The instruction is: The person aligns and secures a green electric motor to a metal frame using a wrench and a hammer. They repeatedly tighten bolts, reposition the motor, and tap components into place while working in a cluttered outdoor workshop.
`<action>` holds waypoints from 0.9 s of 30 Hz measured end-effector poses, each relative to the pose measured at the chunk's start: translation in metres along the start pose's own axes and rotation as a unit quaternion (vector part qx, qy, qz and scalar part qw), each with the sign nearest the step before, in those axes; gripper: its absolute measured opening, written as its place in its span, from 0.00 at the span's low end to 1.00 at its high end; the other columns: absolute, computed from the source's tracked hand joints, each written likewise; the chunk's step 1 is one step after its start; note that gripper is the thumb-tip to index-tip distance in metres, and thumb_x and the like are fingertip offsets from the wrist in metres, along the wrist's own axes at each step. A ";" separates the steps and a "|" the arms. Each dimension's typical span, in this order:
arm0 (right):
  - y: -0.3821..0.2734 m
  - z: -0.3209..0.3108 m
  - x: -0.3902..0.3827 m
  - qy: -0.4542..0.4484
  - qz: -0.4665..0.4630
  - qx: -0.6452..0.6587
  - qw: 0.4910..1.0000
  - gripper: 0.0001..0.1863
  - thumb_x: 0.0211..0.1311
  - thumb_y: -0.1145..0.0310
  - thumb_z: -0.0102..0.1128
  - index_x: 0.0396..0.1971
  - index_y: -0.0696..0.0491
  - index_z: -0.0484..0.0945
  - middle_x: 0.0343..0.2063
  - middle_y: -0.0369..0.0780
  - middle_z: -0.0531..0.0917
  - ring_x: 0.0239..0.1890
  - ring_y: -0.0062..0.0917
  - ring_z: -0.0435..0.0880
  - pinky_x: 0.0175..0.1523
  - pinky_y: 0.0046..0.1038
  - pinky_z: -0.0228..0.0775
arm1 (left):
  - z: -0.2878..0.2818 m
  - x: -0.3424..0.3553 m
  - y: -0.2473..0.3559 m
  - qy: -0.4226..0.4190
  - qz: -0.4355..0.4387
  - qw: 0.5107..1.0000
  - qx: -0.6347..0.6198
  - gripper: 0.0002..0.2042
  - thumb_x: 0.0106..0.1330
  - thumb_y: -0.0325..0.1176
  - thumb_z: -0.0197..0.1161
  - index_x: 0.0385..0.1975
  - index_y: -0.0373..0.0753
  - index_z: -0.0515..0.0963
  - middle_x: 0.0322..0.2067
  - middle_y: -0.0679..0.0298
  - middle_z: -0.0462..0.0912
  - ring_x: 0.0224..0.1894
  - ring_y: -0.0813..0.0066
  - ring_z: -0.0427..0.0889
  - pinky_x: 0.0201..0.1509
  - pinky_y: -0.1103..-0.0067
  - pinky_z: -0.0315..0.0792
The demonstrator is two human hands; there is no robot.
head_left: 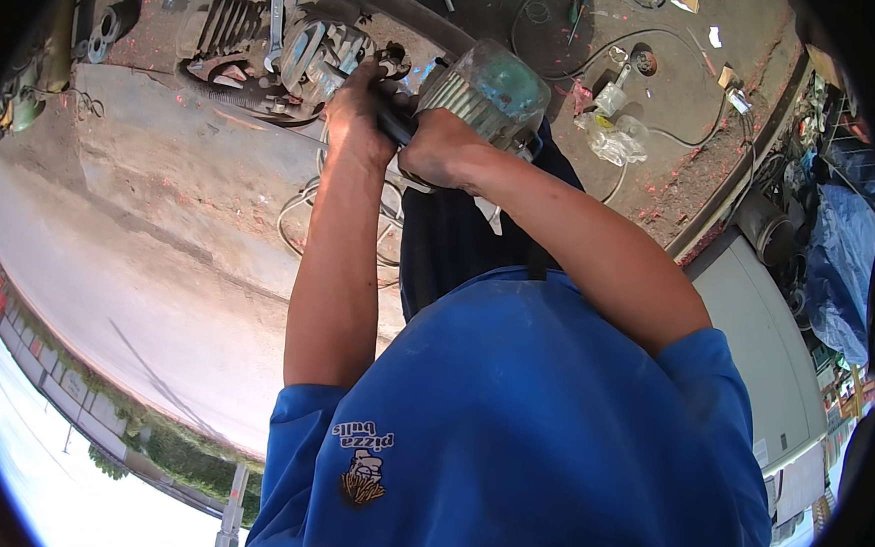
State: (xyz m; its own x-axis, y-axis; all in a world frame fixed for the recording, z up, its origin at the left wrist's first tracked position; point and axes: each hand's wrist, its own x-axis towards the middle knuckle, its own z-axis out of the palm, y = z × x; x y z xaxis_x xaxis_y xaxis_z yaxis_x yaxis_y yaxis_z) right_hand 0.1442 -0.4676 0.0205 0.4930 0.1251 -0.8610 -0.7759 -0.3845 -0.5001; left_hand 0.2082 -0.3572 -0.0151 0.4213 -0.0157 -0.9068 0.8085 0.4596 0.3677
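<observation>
Near the top middle, my left hand (359, 113) is closed around a dark bar-shaped part (395, 122), its fingers blackened. My right hand (447, 149) is closed at the near end of the same part; its fingers are mostly hidden. Just beyond my right hand is a ribbed metal motor housing (494, 91) with worn green paint, beside my leg. Left of my left hand lies a round, grooved metal part (325, 58) on the ground. A combination wrench (276, 23) rests upright in the picture beside it.
A finned dark casing (230, 25) sits at the upper left. Loops of cable (295, 220) lie by my legs, and a thin cord (686, 141) curves across the ground at right. A crumpled clear plastic bag (616, 141) and a blue tarp (841, 263) are on the right.
</observation>
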 end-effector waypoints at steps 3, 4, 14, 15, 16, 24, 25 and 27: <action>-0.008 -0.021 -0.014 0.036 -0.033 -0.090 0.995 0.22 0.49 0.63 0.62 0.40 0.66 0.79 0.35 0.57 0.84 0.43 0.45 0.84 0.51 0.37 0.74 | 0.010 -0.006 0.014 -0.064 0.044 0.993 -0.089 0.19 0.74 0.50 0.49 0.36 0.38 0.74 0.26 0.59 0.77 0.32 0.59 0.78 0.40 0.61 0.74; -0.011 -0.023 -0.020 0.076 -0.063 -0.130 0.987 0.21 0.52 0.65 0.60 0.42 0.66 0.78 0.35 0.57 0.84 0.43 0.46 0.85 0.49 0.38 0.75 | 0.001 0.005 0.019 -0.108 0.038 0.989 -0.095 0.19 0.76 0.48 0.46 0.35 0.37 0.73 0.26 0.59 0.77 0.31 0.60 0.77 0.40 0.62 0.74; 0.004 -0.024 -0.045 0.151 -0.163 -0.290 0.931 0.17 0.60 0.72 0.50 0.48 0.63 0.69 0.29 0.54 0.84 0.35 0.47 0.86 0.40 0.45 0.77 | -0.028 0.046 0.015 -0.197 -0.020 0.978 -0.072 0.09 0.72 0.33 0.48 0.35 0.36 0.74 0.25 0.63 0.74 0.30 0.66 0.74 0.43 0.68 0.73; 0.010 -0.026 -0.043 0.151 -0.171 -0.282 0.932 0.17 0.61 0.73 0.48 0.48 0.63 0.69 0.30 0.53 0.85 0.36 0.47 0.86 0.40 0.45 0.77 | -0.031 0.046 0.015 -0.249 -0.028 0.965 -0.073 0.09 0.72 0.34 0.48 0.36 0.36 0.73 0.27 0.64 0.75 0.32 0.67 0.73 0.46 0.71 0.71; 0.010 -0.027 -0.047 0.162 -0.163 -0.292 0.928 0.16 0.60 0.73 0.50 0.47 0.63 0.71 0.32 0.54 0.84 0.37 0.48 0.86 0.40 0.46 0.77 | -0.035 0.039 0.007 -0.230 -0.026 0.969 -0.085 0.09 0.71 0.33 0.49 0.36 0.35 0.74 0.27 0.63 0.75 0.33 0.67 0.74 0.47 0.70 0.71; 0.046 -0.023 -0.053 0.201 -0.168 -0.324 0.909 0.15 0.58 0.74 0.51 0.45 0.62 0.74 0.31 0.53 0.83 0.36 0.48 0.85 0.39 0.45 0.78 | -0.037 0.056 -0.037 -0.186 -0.043 0.972 -0.136 0.06 0.72 0.34 0.54 0.34 0.39 0.73 0.26 0.63 0.77 0.31 0.64 0.75 0.48 0.63 0.72; 0.046 -0.024 -0.050 0.201 -0.170 -0.327 0.908 0.15 0.58 0.74 0.51 0.45 0.62 0.74 0.31 0.53 0.83 0.36 0.48 0.85 0.39 0.44 0.78 | -0.035 0.057 -0.038 -0.189 -0.042 0.970 -0.145 0.06 0.72 0.34 0.54 0.34 0.40 0.73 0.26 0.63 0.77 0.31 0.64 0.76 0.48 0.63 0.72; 0.049 -0.025 -0.042 0.210 -0.178 -0.332 0.902 0.14 0.58 0.72 0.53 0.43 0.61 0.74 0.31 0.53 0.82 0.35 0.47 0.85 0.38 0.44 0.78 | -0.034 0.057 -0.040 -0.186 -0.041 0.973 -0.126 0.07 0.72 0.35 0.54 0.33 0.40 0.73 0.25 0.63 0.77 0.31 0.64 0.76 0.47 0.64 0.73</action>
State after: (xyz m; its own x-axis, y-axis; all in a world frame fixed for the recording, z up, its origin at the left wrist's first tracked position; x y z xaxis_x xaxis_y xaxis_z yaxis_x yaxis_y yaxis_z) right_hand 0.0958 -0.5148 0.0347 0.8781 0.0447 -0.4764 -0.2014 -0.8686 -0.4528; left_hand 0.1861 -0.3461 -0.0884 0.5169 -0.3614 -0.7760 0.7389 0.6461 0.1913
